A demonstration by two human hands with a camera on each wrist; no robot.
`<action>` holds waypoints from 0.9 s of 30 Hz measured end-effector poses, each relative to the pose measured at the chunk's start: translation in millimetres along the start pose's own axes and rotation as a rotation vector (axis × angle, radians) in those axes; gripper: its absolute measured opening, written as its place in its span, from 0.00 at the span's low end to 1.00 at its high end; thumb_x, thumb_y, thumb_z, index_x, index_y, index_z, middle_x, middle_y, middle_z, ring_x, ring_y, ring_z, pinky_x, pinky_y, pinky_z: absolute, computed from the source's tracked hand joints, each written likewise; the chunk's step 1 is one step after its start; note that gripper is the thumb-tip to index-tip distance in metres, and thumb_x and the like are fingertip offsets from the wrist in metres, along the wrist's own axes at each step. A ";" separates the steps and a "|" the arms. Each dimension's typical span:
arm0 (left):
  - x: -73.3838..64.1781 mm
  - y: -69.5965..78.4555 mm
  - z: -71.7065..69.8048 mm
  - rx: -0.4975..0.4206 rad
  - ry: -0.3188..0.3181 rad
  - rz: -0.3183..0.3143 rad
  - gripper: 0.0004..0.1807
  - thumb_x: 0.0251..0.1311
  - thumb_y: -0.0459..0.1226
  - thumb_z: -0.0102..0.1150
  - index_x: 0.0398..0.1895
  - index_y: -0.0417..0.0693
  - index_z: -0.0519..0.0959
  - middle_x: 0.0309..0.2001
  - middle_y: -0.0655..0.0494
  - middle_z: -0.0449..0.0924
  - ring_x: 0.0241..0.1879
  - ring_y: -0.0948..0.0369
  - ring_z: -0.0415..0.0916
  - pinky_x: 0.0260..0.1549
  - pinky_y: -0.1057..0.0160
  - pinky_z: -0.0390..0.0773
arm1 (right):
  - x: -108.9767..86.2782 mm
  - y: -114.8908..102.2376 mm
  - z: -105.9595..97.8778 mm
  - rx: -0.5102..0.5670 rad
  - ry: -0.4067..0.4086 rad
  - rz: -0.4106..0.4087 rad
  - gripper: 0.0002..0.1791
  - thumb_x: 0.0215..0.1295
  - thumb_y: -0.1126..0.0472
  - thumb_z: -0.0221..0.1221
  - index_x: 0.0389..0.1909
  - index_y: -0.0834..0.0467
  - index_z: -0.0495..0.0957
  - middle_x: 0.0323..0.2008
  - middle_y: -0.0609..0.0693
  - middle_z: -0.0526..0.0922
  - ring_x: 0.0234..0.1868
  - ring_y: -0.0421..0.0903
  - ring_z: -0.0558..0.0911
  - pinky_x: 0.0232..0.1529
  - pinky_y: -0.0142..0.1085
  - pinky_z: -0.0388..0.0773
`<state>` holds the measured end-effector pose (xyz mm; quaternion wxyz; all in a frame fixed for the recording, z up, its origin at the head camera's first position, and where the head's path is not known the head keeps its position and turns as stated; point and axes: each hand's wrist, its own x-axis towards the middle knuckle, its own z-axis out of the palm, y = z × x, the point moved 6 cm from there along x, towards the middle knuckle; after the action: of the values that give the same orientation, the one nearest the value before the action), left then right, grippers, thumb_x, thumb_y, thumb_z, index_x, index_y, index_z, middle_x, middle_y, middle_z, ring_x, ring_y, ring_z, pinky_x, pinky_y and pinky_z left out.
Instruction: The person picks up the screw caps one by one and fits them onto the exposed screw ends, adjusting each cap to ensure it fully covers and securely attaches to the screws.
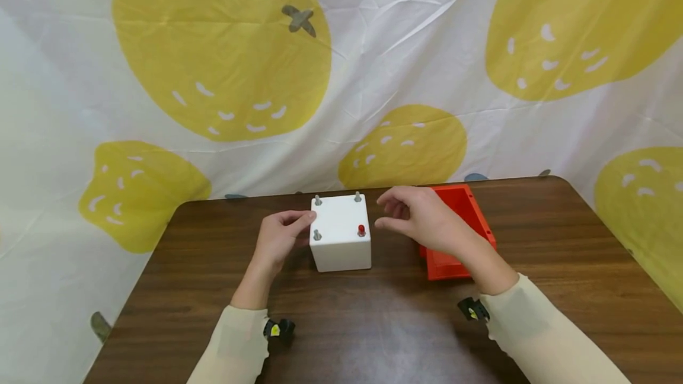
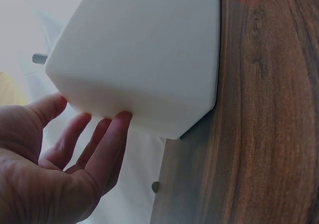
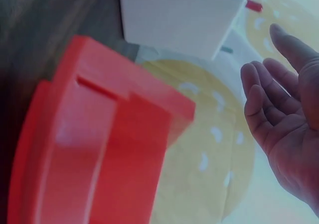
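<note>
A white block [image 1: 339, 220] stands upright on the table with threaded metal studs on its top corners. On the near right stud sits a small red cap [image 1: 361, 230]. My left hand [image 1: 281, 233] touches the block's left side, thumb near the top edge. In the left wrist view, the fingertips [image 2: 122, 115] rest against that side face without wrapping round it. To the right of the block, my right hand [image 1: 421, 215] hovers apart from it, fingers loosely bent and nothing held. A metal stud [image 2: 40, 58] also shows in the left wrist view.
A red open bin [image 1: 482, 218] stands right of the block, partly hidden under my right hand and forearm. Its contents are mostly out of sight. Behind the brown wooden table [image 1: 395, 319] hangs a white cloth [image 1: 368, 46] printed with yellow fruit.
</note>
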<state>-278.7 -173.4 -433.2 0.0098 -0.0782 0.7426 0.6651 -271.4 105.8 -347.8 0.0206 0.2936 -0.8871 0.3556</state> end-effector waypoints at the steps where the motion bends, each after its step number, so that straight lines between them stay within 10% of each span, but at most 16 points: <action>1: 0.0 -0.1 -0.3 -0.002 0.001 0.001 0.18 0.69 0.41 0.72 0.54 0.36 0.87 0.50 0.42 0.86 0.43 0.55 0.87 0.42 0.54 0.90 | -0.2 1.0 -2.8 0.000 0.004 0.004 0.19 0.63 0.57 0.77 0.51 0.56 0.85 0.37 0.42 0.85 0.40 0.42 0.83 0.45 0.45 0.86; 27: 1.8 -1.7 -0.3 0.023 0.005 -0.001 0.19 0.69 0.42 0.72 0.54 0.37 0.87 0.52 0.42 0.86 0.45 0.53 0.85 0.48 0.48 0.89 | -12.0 44.1 -36.0 -0.209 0.053 0.074 0.17 0.67 0.66 0.72 0.54 0.64 0.82 0.41 0.52 0.85 0.42 0.52 0.83 0.47 0.48 0.84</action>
<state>-280.2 -174.0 -435.0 0.0095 -0.0801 0.7502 0.6562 -291.3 160.4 -351.2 0.0614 0.2476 -0.9287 0.2691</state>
